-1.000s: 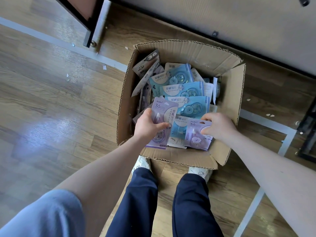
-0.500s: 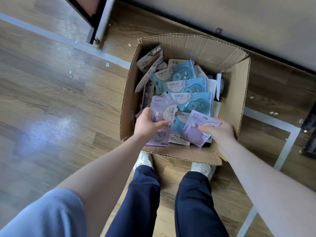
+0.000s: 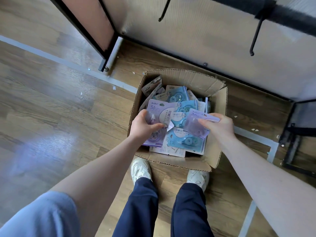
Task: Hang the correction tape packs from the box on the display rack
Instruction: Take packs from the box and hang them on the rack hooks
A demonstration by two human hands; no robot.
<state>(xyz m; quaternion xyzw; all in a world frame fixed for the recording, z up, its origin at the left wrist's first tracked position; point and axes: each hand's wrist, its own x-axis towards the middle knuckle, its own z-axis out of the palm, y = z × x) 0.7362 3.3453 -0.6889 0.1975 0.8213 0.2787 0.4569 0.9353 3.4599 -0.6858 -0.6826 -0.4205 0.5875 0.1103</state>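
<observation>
Left hand (image 3: 142, 128) gripping one purple pack (image 3: 158, 117), right hand (image 3: 220, 125) pinching another purple pack (image 3: 196, 127), both above the box (image 3: 217, 156); best lifted by the cards toward the rack hooks (image 3: 255, 36) overhead.

Brown cardboard box (image 3: 217, 103), purple packs (image 3: 156, 108), light blue packs (image 3: 186, 140), wood-grain floor (image 3: 51, 100), black rack hooks (image 3: 255, 36)

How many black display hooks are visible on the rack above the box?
2: one hook at top centre, one hook to its right, hanging from the black bar. More may lie outside the frame.
</observation>
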